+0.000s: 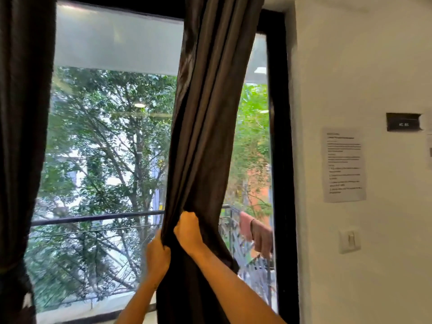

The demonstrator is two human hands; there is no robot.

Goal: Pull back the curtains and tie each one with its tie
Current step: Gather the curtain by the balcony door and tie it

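Nearest me: both my forearms reach up from the bottom edge of the view, side by side, to one dark curtain.
Left hand (157, 252): fingers curled round the curtain's left edge, clamped on a fold of it, set a little lower than the other.
Right hand (188, 230): fingers closed on a bunch of the same cloth, gathering the pleats into a rope at the level of the balcony rail outside.
Right curtain (205, 127): hangs straight up from my fingers, long axis vertical with a slight lean to the right at the top; below my grip it falls loose toward the floor.
What the move turns on: the black window frame (279, 160) and the white wall (350, 66) lie to the right of my fingers, with a strip of glass showing between cloth and frame; I judge the bunch must travel right, and my right hand is the nearer to that side.
Tie for this curtain: I cannot find it.
Cloth: heavy, matt, dark brown-grey, deep soft folds; I expect it to bunch easily and slip little.
Left curtain (21, 136): well apart at the left edge of the window, already cinched low down by what looks like its tie (12, 268).
Farthest: smooth glass, trees outside.
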